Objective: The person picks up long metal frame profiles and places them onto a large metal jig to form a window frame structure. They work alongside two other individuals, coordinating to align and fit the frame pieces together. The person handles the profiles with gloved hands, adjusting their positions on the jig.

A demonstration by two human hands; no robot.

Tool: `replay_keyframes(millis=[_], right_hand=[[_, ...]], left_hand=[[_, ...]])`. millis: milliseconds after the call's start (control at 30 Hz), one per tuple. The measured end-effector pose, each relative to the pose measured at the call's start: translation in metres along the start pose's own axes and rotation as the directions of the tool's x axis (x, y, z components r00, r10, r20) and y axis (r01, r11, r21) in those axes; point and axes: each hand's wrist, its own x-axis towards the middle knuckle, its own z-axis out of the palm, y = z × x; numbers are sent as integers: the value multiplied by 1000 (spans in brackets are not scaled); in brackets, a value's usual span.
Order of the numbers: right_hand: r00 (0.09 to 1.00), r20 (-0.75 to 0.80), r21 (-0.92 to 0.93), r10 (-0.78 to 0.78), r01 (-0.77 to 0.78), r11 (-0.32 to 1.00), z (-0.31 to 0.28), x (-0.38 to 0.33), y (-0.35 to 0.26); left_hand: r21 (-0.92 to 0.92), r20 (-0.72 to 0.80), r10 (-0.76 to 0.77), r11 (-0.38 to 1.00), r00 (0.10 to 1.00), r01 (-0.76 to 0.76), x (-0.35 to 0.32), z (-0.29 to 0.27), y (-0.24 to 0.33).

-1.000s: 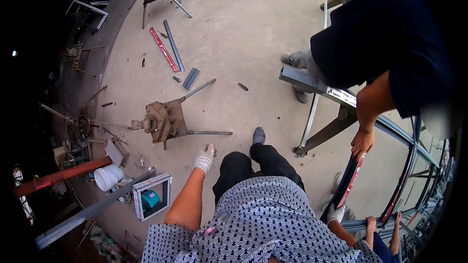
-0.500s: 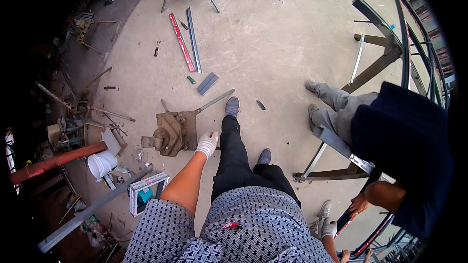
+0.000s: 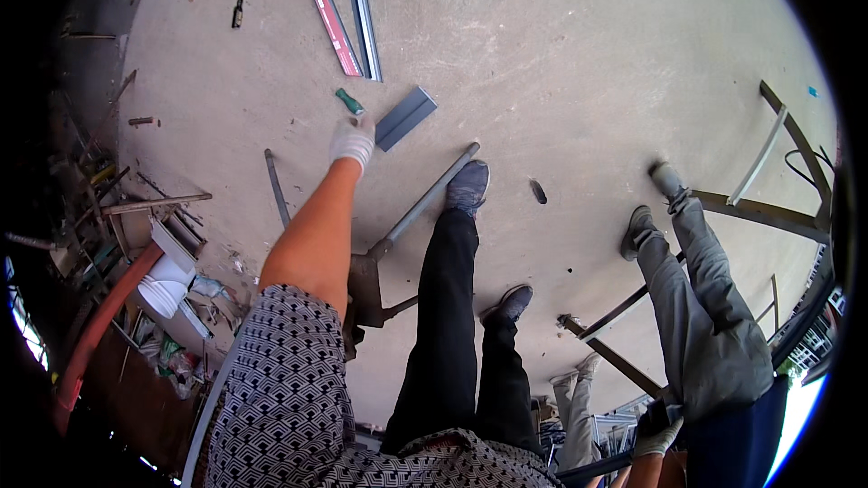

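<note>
My left hand (image 3: 353, 141), in a pale glove, reaches forward and down with fingers stretched out. Its fingertips are just short of a short green handle (image 3: 347, 100) on the floor; whether they touch it I cannot tell. Right beside it lies a short grey metal profile piece (image 3: 406, 118). At the lower right my right hand (image 3: 660, 439), gloved too, is closed round a dark boxy object (image 3: 659, 417) whose kind is unclear.
A red-and-white long strip (image 3: 326, 14) and a long grey profile (image 3: 363, 14) lie ahead. Below my left arm stands a metal stand (image 3: 366, 285) with splayed legs. Co-worker's legs (image 3: 705, 298) are at right. A white bucket (image 3: 166, 286) and scrap sit at left.
My left hand has moved forward from beside the metal stand to the green handle. The view has tilted, bringing the floor pieces nearer. My right hand now shows with the dark object.
</note>
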Motion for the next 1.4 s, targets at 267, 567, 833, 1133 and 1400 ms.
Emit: replay_keyframes(millis=[267, 567, 833, 1133, 1400], right_hand=[[413, -898, -195, -151, -68, 978, 208, 24, 23], [383, -911, -202, -151, -96, 975, 124, -20, -17], [359, -918, -209, -166, -86, 974, 131, -3, -9], [411, -902, -141, -130, 2, 990, 87, -9, 0], [853, -522, 680, 2, 415, 604, 64, 0, 13]], left_hand=[[106, -2, -127, 986, 992, 126, 162, 31, 56], [46, -143, -273, 958, 951, 282, 213, 79, 76], [141, -151, -277, 944, 949, 298, 228, 81, 69], [-52, -93, -166, 985, 982, 162, 212, 65, 62], [-513, 6, 26, 858, 1000, -19, 99, -25, 108]])
